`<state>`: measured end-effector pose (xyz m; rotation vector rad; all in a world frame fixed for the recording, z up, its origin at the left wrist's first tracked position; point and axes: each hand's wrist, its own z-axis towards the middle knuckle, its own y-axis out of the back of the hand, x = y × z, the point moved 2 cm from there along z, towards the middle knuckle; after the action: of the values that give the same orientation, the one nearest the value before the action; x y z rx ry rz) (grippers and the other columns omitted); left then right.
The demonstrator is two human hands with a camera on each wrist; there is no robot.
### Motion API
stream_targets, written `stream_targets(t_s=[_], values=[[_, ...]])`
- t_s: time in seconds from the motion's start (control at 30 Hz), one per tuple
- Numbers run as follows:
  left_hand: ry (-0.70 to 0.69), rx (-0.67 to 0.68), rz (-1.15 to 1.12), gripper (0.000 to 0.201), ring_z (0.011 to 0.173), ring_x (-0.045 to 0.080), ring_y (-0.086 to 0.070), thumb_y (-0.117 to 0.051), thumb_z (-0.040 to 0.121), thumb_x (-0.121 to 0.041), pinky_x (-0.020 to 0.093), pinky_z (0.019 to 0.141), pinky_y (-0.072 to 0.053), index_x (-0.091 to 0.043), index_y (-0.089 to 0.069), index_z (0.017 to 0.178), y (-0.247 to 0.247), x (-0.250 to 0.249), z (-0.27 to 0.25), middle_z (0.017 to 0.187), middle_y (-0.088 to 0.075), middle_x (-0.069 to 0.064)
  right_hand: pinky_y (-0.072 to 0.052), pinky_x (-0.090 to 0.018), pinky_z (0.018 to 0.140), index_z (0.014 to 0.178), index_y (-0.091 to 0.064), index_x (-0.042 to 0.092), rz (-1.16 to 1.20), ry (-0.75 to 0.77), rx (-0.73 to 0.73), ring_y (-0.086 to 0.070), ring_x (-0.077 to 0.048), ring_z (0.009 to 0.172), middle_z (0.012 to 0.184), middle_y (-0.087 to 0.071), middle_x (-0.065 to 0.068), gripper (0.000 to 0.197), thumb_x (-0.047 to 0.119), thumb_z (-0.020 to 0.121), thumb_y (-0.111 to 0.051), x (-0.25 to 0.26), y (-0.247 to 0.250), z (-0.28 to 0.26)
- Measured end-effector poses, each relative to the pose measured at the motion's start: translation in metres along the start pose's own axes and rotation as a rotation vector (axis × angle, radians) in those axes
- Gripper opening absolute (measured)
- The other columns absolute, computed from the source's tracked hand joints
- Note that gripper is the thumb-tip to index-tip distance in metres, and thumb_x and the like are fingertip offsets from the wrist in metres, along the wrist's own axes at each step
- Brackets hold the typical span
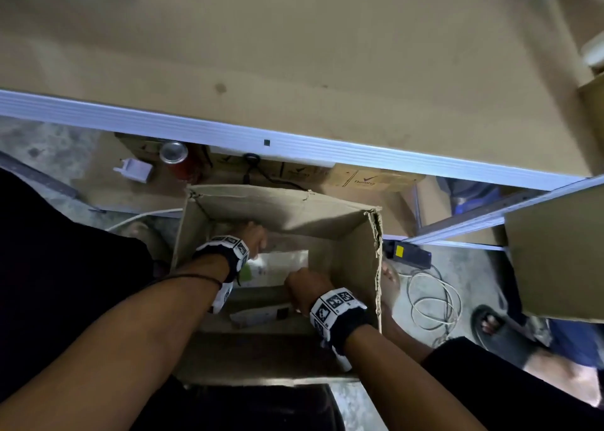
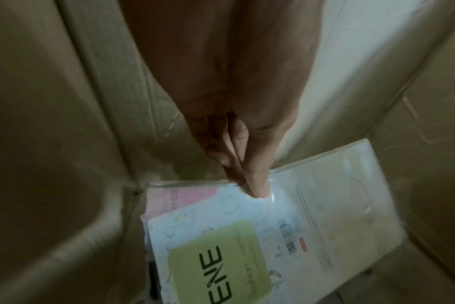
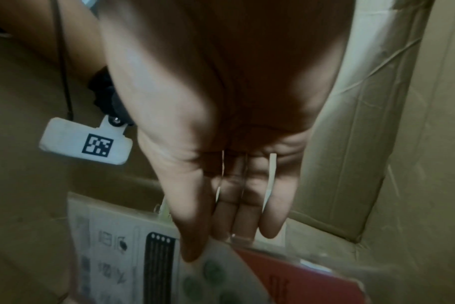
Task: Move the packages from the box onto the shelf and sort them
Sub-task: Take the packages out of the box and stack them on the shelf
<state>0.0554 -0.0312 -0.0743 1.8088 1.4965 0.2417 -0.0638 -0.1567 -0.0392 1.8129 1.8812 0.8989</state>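
An open cardboard box (image 1: 287, 213) stands on the floor below the brown shelf board (image 1: 294, 54). Both my hands reach into it. My left hand (image 2: 256, 190) points down with its fingers together and pinches the top edge of a clear-wrapped package (image 2: 247, 242) that bears a green label; in the head view this hand (image 1: 258, 236) is at the box's far left. My right hand (image 3: 221, 244) grips thin flat packages, thumb on one with a red panel (image 3: 294, 279). A white package with black print (image 3: 122, 246) lies beside it. In the head view the right hand (image 1: 304, 286) is nearer me.
Under the shelf sit a red can (image 1: 175, 157), a white plug (image 1: 135, 169) and printed cartons (image 1: 366, 178). To the right of the box lie a coiled white cable (image 1: 431, 299) and a black device (image 1: 408, 254). Another person's sandalled foot (image 1: 490, 326) stands at the right.
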Motion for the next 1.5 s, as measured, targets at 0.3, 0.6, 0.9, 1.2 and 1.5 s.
stream_targets(t_s=[0.3, 0.6, 0.9, 1.2, 1.5], values=[[-0.094, -0.158, 0.08, 0.018, 0.099, 0.029, -0.068, -0.069, 0.08, -0.003, 0.039, 0.088, -0.056, -0.016, -0.074, 0.091, 0.038, -0.021, -0.064, 0.102, -0.073, 0.008, -0.052, -0.042, 0.09, 0.109, -0.068, 0.01, -0.066, 0.009, -0.199, -0.064, -0.036, 0.11, 0.117, -0.066, -0.016, 0.024, 0.009, 0.086, -0.061, 0.007, 0.039, -0.039], [-0.173, -0.391, 0.172, 0.022, 0.101, 0.026, -0.069, -0.064, 0.084, -0.005, 0.028, 0.086, -0.054, -0.014, -0.076, 0.1, 0.116, -0.055, -0.16, 0.104, -0.074, 0.007, -0.052, -0.034, 0.084, 0.097, -0.065, 0.014, -0.001, 0.051, -0.427, -0.064, -0.03, 0.101, 0.107, -0.066, -0.01, 0.015, 0.007, 0.086, -0.059, 0.021, 0.099, -0.112], [-0.237, -0.505, 0.238, 0.022, 0.109, 0.024, -0.067, -0.071, 0.088, -0.008, 0.021, 0.079, -0.044, -0.009, -0.074, 0.11, 0.191, -0.087, -0.253, 0.117, -0.073, 0.007, -0.049, -0.028, 0.075, 0.091, -0.067, 0.012, -0.092, 0.1, -0.562, -0.061, -0.023, 0.089, 0.1, -0.071, -0.006, 0.014, 0.009, 0.078, -0.071, 0.04, 0.166, -0.19], [-0.254, -0.646, 0.289, 0.015, 0.082, 0.012, -0.061, -0.069, 0.09, -0.017, 0.02, 0.07, -0.042, -0.01, -0.075, 0.102, 0.252, -0.106, -0.318, 0.109, -0.073, 0.001, -0.045, -0.028, 0.071, 0.072, -0.055, 0.021, -0.237, 0.036, -0.624, -0.057, -0.022, 0.08, 0.087, -0.063, -0.001, 0.025, 0.007, 0.077, -0.075, 0.065, 0.241, -0.253], [-0.263, -0.874, 0.04, 0.01, 0.089, 0.016, -0.057, -0.073, 0.089, -0.021, 0.023, 0.08, -0.041, -0.015, -0.07, 0.095, 0.328, -0.079, -0.378, 0.094, -0.062, -0.002, -0.039, -0.025, 0.072, 0.086, -0.06, 0.018, -0.189, 0.05, -0.834, -0.052, -0.017, 0.083, 0.09, -0.059, 0.003, 0.015, 0.013, 0.08, -0.073, 0.053, 0.313, -0.304]])
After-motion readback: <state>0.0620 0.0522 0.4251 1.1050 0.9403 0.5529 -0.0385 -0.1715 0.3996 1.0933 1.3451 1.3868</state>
